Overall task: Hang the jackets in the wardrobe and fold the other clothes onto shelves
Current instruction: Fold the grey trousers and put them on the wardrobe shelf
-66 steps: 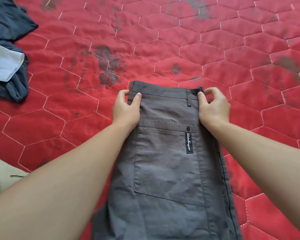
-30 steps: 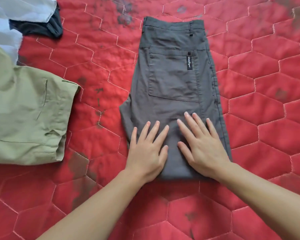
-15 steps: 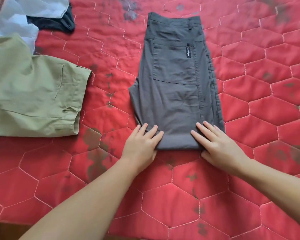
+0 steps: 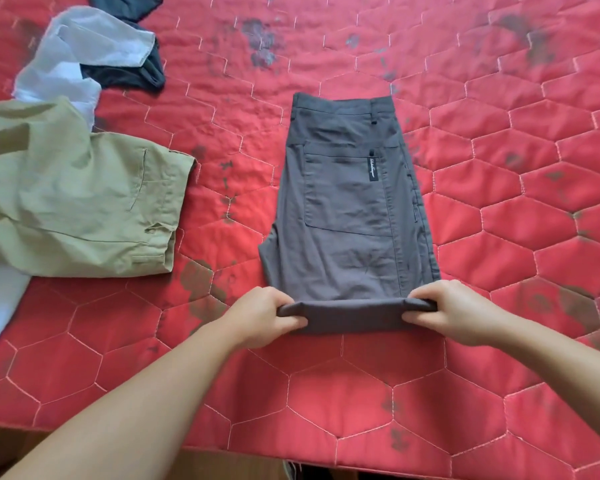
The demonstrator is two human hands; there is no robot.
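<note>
Grey trousers (image 4: 347,209) lie folded on the red quilted bed cover (image 4: 499,168), waistband away from me, back pocket with a black label facing up. My left hand (image 4: 260,317) pinches the near left corner of the fold. My right hand (image 4: 454,311) pinches the near right corner. The near edge is lifted slightly off the cover between both hands.
An olive-green garment (image 4: 80,206) lies at the left. A white garment (image 4: 84,53) and a dark one (image 4: 129,74) are bunched at the far left. The bed's near edge (image 4: 291,455) runs along the bottom, floor below.
Both hands went from lying flat on the trousers' lower fold to gripping its two near corners and raising that edge. The view has shifted back toward the bed's edge.
</note>
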